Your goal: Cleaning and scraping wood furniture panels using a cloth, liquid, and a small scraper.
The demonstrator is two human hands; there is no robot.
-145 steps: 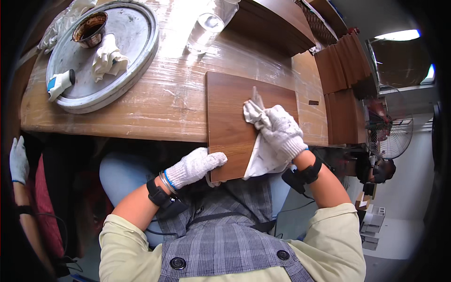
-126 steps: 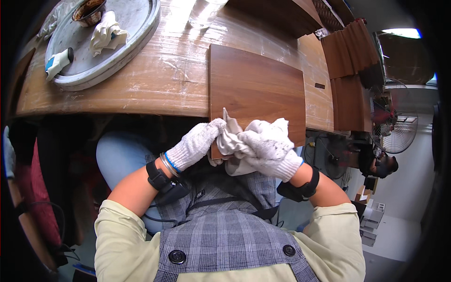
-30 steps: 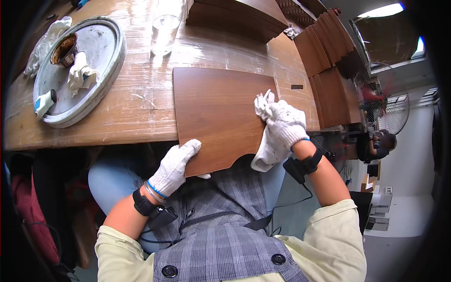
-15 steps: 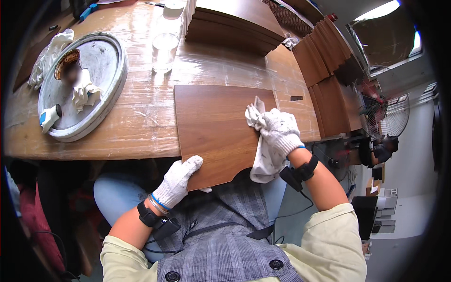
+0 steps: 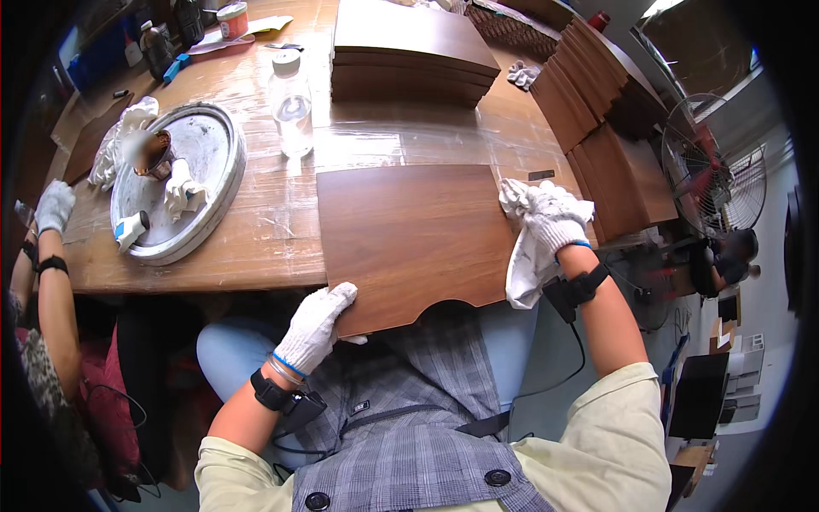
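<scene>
- The clear bottle (image 5: 293, 115), capped in white, stands upright on the worktop (image 5: 273, 226) beyond the board's far left corner, part filled with colourless liquid.
- The small cup (image 5: 160, 162) sits on the round grey disc (image 5: 232, 189), stained dark brown; a blurred patch hides part of it, so its fill cannot be told.
- Near the cup on that disc lie a crumpled rag (image 5: 182, 193) and a white-and-blue object (image 5: 130, 230).
- At the far left stand a pinkish tub (image 5: 232, 22) with a pale lid and dark bottles (image 5: 157, 51); their contents cannot be seen.
- The wooden board (image 5: 409, 243) lies partly on the worktop, its notched near edge jutting out over the person's lap.
- The left hand (image 5: 316, 324), gloved, pinches the board's near left corner, thumb on top.
- The right hand (image 5: 553, 220), gloved, is closed around a bunched white cloth (image 5: 525, 275) at the board's right edge.
- Film-covered worktop separates the board from the disc at left and the stacked boards (image 5: 409, 64) beyond.
- More brown panels (image 5: 621, 179) stand past the right hand.
</scene>
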